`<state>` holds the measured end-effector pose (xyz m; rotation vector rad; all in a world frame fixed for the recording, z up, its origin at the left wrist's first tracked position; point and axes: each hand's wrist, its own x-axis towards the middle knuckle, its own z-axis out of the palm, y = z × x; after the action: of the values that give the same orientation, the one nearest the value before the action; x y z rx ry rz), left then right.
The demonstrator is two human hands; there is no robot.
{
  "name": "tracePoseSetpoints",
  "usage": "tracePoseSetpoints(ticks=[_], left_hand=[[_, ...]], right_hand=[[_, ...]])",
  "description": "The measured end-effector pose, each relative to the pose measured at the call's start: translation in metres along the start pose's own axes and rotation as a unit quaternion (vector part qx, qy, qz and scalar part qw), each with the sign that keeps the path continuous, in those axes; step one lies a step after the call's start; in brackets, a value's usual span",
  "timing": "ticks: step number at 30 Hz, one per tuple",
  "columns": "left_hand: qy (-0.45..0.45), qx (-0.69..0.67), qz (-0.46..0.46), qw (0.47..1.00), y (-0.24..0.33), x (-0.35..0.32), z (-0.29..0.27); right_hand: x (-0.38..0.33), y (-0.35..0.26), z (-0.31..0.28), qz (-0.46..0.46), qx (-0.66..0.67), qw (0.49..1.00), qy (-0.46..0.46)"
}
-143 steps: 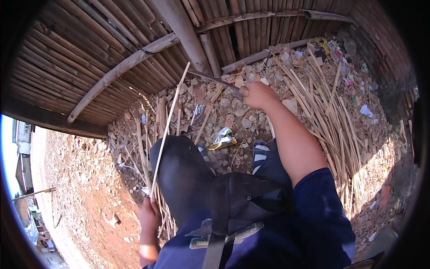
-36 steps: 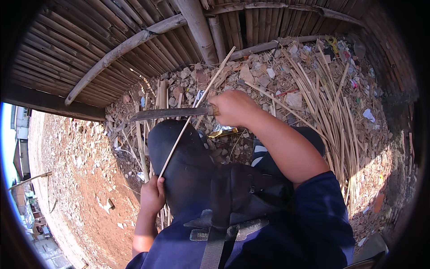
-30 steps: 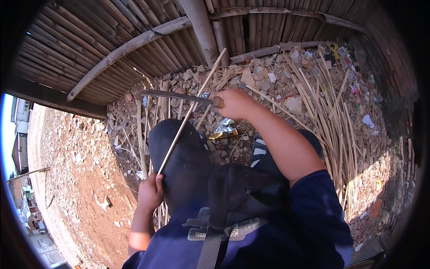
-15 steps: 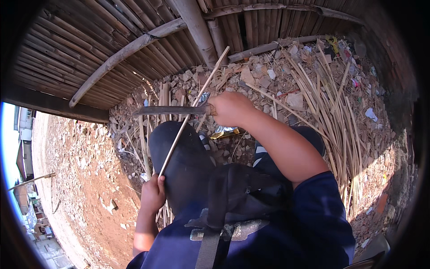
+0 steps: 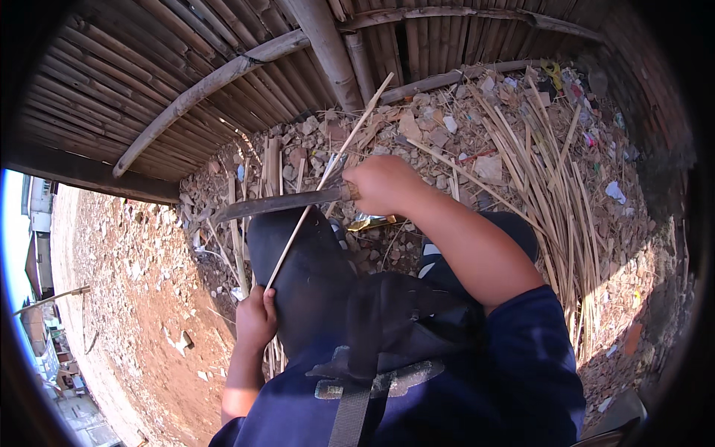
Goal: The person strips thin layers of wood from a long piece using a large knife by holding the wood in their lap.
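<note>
Between the fingers of my left hand is the lower end of a thin pale bamboo strip. The strip slants up and to the right across my left knee. My right hand is closed round the wooden handle of a machete. Its dark blade points left, lies across the strip above the knee, and tilts down a little toward its tip. I cannot tell how far the edge bites into the strip.
A heap of long bamboo strips lies on the right. Rubble and litter cover the ground, with a gold wrapper between my feet. A bamboo wall with a thick post stands ahead. Sunlit dirt stretches left.
The machete blade has tipped down at its left end and moved slightly lower along the strip. The strip's far end has swung a little to the right. My left hand has hardly moved.
</note>
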<state>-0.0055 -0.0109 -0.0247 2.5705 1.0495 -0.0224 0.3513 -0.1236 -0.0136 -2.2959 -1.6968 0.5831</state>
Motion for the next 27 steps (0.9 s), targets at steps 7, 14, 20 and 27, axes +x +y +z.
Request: tracePoseSetpoints(ticks=[7, 14, 20, 27], left_hand=[[-0.014, 0.013, -0.002, 1.0, 0.01, 0.004, -0.016], [-0.002, -0.014, 0.016, 1.0, 0.0, 0.004, -0.001], [-0.024, 0.008, -0.003, 1.0, 0.013, 0.007, -0.018], [-0.009, -0.016, 0.011, 1.0, 0.002, 0.005, -0.007]], right_hand=[[0.007, 0.038, -0.001, 0.12, 0.101, 0.984, 0.086], [0.006, 0.041, 0.005, 0.077, 0.148, 0.986, 0.028], [0.008, 0.07, 0.001, 0.157, 0.182, 0.965, 0.102], [-0.002, 0.037, -0.004, 0.059, 0.074, 0.995, 0.027]])
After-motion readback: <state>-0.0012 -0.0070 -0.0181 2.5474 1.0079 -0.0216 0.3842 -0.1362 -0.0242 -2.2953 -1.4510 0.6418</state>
